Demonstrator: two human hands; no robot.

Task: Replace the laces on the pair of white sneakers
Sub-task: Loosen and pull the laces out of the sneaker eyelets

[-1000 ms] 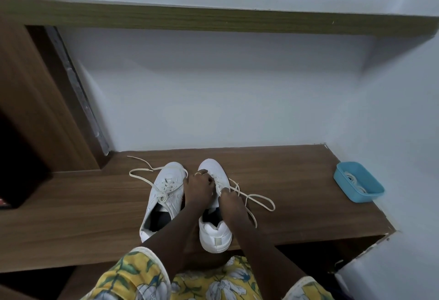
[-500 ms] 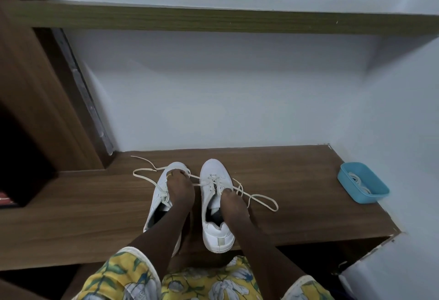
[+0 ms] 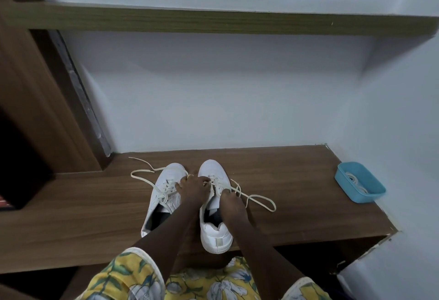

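Left hand (image 3: 193,186) is curled over the eyelet rows of the right sneaker (image 3: 215,235); cream lace (image 3: 261,201) appears pinched at the fingertips. Right hand (image 3: 229,198) is closed on the same lace at that sneaker's right edge, beside the tongue.

Right sneaker is set on the wooden surface (image 3: 297,180), long axis pointing away from the body, toe far, heel at the near edge. Lace slack is looped out to the sneaker's right, so it is nearer the right hand. Step is judged to be old lace being drawn from the upper eyelets, pull directed right.

Left sneaker (image 3: 166,180) is just left of it, own lace (image 3: 142,176) trailed out leftward. Blue tray (image 3: 368,195) is well to the right, white laces (image 3: 354,179) inside, presumably the replacements.

No brand or writing can be read; the heel tab looks blank.
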